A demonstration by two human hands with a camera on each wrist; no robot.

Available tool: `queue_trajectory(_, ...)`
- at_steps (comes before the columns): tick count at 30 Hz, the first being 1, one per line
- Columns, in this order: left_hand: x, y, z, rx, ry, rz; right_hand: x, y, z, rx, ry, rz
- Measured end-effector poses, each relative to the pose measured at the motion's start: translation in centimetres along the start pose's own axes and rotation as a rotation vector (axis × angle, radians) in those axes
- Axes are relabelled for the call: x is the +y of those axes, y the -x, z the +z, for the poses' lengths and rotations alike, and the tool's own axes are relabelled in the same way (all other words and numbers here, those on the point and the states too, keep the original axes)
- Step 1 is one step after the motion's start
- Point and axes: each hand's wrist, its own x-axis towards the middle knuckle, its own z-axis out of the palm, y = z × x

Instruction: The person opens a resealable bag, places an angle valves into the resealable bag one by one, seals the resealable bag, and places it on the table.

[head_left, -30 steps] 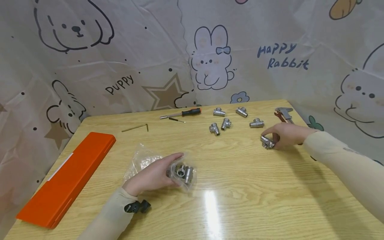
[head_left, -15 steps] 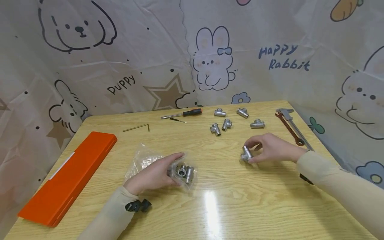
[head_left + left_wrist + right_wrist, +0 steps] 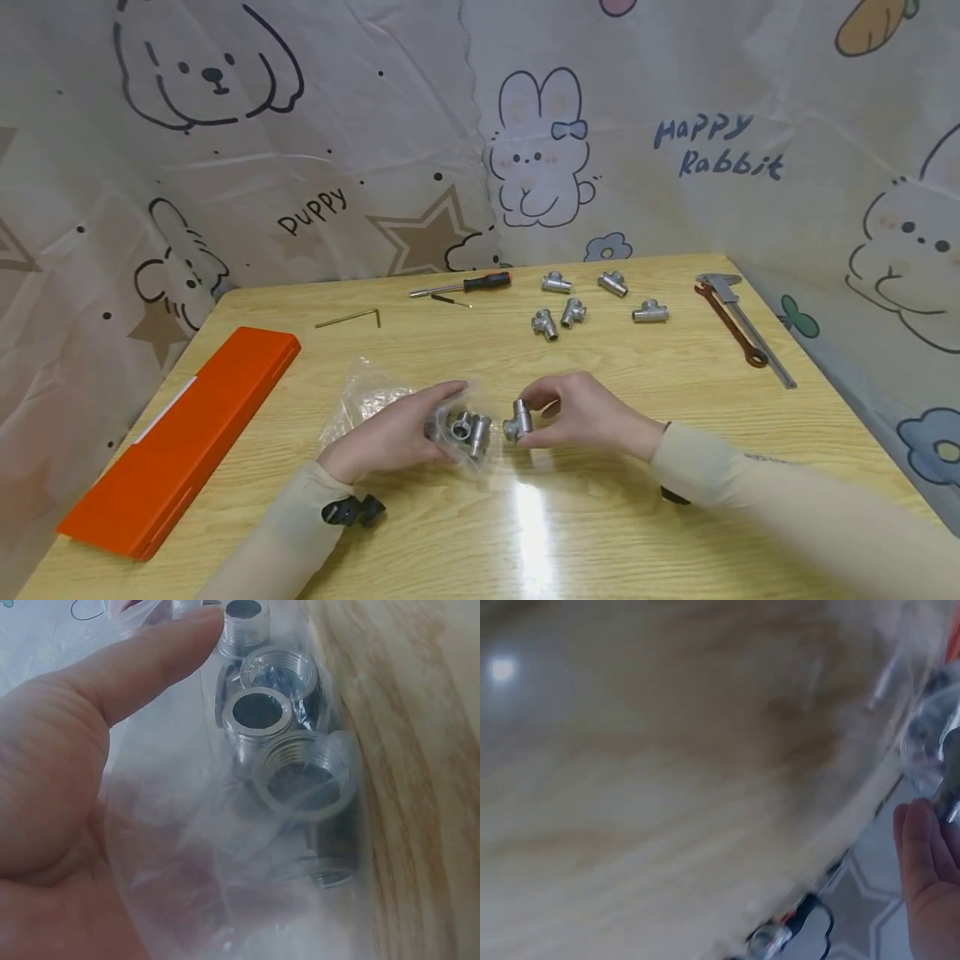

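Observation:
My left hand (image 3: 390,435) holds a clear plastic bag (image 3: 360,392) on its side, mouth facing right. Several threaded metal pipe fittings (image 3: 480,435) lie inside near the mouth; in the left wrist view the thumb reaches over the bag (image 3: 172,840) and the round ends of the fittings (image 3: 259,720) show. Just right of the mouth, my right hand (image 3: 588,417) pinches a silver tee fitting (image 3: 517,423) between thumb and fingers, one end pointing up. Only part of the right hand (image 3: 934,892) appears at the edge of the right wrist view.
Several loose tee fittings (image 3: 573,312) lie at the back. A screwdriver (image 3: 487,282), a short black rod (image 3: 450,300) and an L-shaped hex key (image 3: 348,318) are left of them. An orange case (image 3: 195,433) lies far left; a wrench (image 3: 731,325) and a caliper (image 3: 759,342) lie right.
My right hand has carried the tee fitting leftward from near the wrench and caliper to beside the bag's mouth. The left hand keeps its hold on the bag.

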Motion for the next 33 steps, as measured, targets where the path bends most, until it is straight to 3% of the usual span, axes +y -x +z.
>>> queue_trajectory(5,-0.2,0.0,0.1,-0.001,0.004,0.001,-1.1,-1.4,1.7,-0.012,0.010,-0.017)
queue_trajectory(14,-0.3,-0.1,-0.1,0.001,0.004,0.050,-3.2,-3.8,4.0,0.041,0.087,-0.067)
queue_trajectory(20,-0.3,0.1,-0.2,0.006,-0.011,0.051,-4.0,-4.9,5.7,0.052,0.072,-0.073)
queue_trajectory(26,-0.5,0.3,-0.7,0.002,-0.006,0.068,-4.8,-5.5,6.6,0.108,0.209,-0.131)
queue_trajectory(29,-0.5,0.3,-0.7,-0.006,0.018,0.080,-5.0,-5.6,6.4,0.084,0.249,-0.128)
queue_trajectory(33,-0.5,0.2,-0.7,-0.013,0.019,0.077,-5.2,-5.4,5.7,-0.007,0.286,-0.058)
